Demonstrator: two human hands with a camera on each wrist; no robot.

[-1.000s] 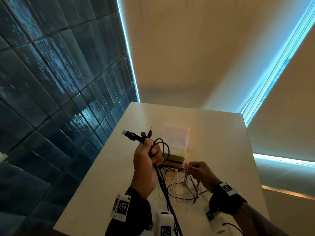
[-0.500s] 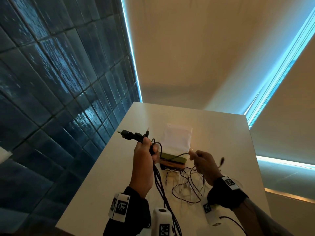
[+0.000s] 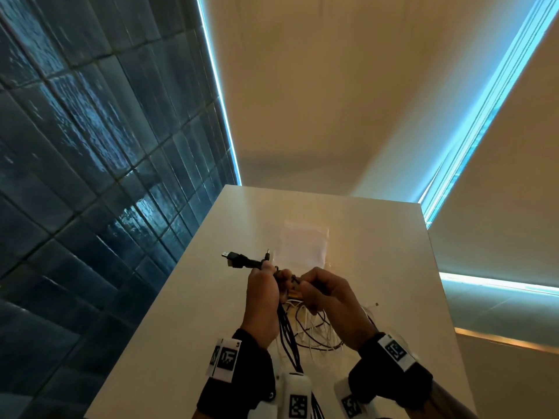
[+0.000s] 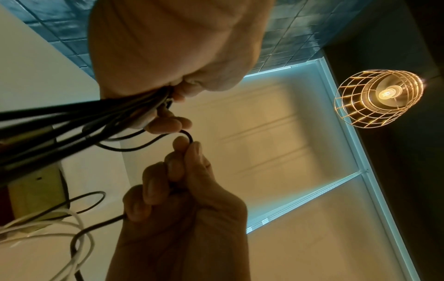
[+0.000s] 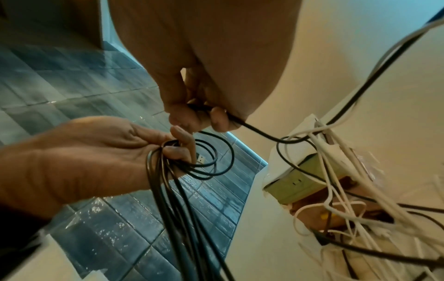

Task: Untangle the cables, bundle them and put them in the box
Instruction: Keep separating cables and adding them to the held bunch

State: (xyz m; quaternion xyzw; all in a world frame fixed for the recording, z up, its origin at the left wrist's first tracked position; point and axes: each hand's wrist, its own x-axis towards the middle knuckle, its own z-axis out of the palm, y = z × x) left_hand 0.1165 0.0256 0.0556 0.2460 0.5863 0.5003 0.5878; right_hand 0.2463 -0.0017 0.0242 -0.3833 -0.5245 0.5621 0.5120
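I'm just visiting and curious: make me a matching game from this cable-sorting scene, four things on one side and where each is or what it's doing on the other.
Things:
1. Left hand
2. Right hand
3. Tangle of thin white cables
4. Flat pale green box

States:
A. lies on the white table, under cables
B. grips a bunch of black cables
C. pinches a single black cable
D. draped loose over the box

Pairs: 1-B, 2-C, 3-D, 4-A
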